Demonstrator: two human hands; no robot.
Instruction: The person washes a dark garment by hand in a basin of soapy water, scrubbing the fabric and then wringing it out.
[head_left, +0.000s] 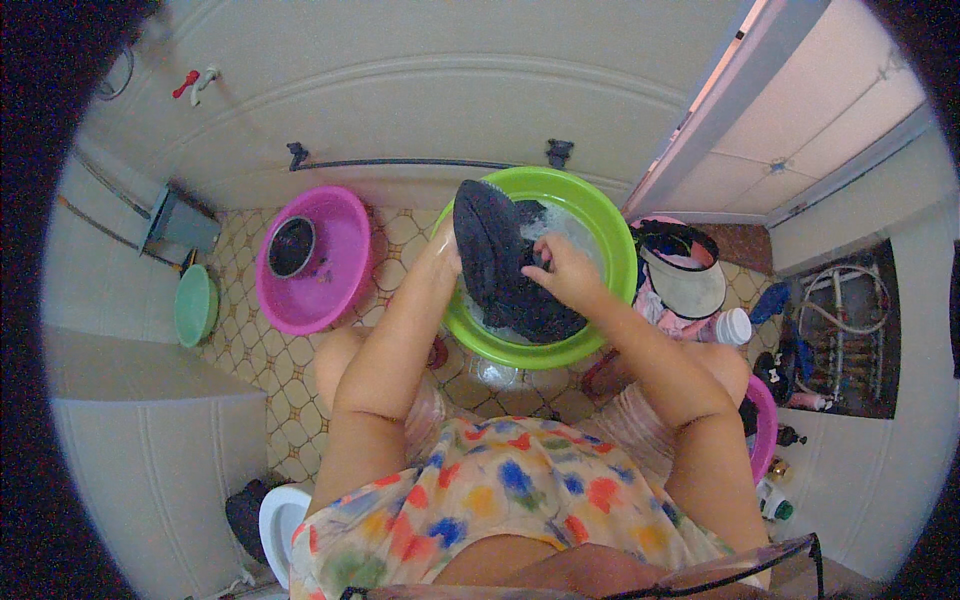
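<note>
A dark wet cloth (491, 255) is lifted partly out of a lime green plastic basin (625, 259) that stands on the floor between my knees. My left hand (454, 251) is at the raised part of the cloth, on its left side; the cloth hides most of the fingers. My right hand (559, 274) grips a fold near the middle of the cloth between thumb and fingers. Soapy water (559, 221) with foam shows around the cloth, whose lower part lies in the basin.
On the left, a pink basin (364, 262) holds a dark round container (292, 247), with a small green basin (196, 306) beyond. To the right are a pale sun visor (686, 285), clothes and a white-lidded jar (733, 327). Another pink basin (765, 427) stands beside my right leg.
</note>
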